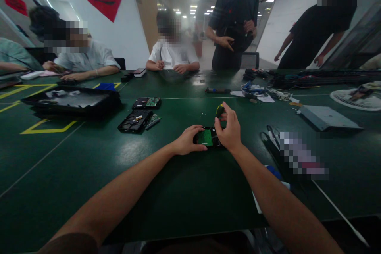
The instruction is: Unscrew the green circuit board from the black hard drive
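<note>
A hard drive (205, 137) with a green circuit board lies on the dark green table in front of me. My left hand (188, 141) grips its left end, thumb along the near edge and fingers along the far edge. In my right hand (231, 127) is a screwdriver (219, 110) with a black and yellow-green handle, held roughly upright above the drive's right part. Its tip is hidden by my hand, so I cannot tell whether it touches a screw. Several tiny screws (203, 114) lie just beyond the drive.
To the left are another hard drive (147, 102), a black casing (135, 121), a loose circuit board (152, 121) and a large black tray (73, 101). A silver metal box (330, 117), a tangle of cables (253, 89) and a white fan grille (354, 99) sit right. Several people are across the table.
</note>
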{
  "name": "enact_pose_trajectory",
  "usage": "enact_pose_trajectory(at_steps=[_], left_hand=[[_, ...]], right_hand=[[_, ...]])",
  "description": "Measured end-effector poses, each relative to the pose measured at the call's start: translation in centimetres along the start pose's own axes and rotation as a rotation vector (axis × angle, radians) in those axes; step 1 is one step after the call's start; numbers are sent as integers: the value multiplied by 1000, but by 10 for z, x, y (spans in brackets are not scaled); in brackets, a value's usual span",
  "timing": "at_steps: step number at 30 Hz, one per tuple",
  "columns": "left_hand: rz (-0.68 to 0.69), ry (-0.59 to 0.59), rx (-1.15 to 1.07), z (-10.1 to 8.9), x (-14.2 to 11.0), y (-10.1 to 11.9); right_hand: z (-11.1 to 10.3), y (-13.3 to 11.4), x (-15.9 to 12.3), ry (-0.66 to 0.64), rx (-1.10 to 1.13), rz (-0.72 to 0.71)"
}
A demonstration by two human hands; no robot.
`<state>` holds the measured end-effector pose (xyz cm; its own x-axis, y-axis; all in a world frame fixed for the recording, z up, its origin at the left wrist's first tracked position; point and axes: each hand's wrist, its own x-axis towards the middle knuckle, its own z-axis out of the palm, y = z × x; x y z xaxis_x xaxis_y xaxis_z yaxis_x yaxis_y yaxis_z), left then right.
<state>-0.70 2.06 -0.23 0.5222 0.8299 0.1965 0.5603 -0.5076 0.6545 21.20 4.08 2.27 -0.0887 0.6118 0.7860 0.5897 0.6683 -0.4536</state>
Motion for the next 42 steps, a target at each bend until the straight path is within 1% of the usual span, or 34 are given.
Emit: enact_pose_trajectory(at_steps=[7, 15, 22, 29, 42], left_hand=[[6, -1, -8, 1, 0, -3], [1, -5, 9, -1, 0, 2], [-3, -12, 11, -2, 0, 2], [29, 7, 6, 1, 1, -2], [12, -1, 29, 0, 0, -1]], right_hand=[[-1, -1, 1, 10, -32, 0], [-1, -1, 1, -1, -8, -2], [-1, -2, 0, -1, -11, -8], [-1, -1, 0, 26, -24, 20], [-1, -1, 0, 12, 1, 7]])
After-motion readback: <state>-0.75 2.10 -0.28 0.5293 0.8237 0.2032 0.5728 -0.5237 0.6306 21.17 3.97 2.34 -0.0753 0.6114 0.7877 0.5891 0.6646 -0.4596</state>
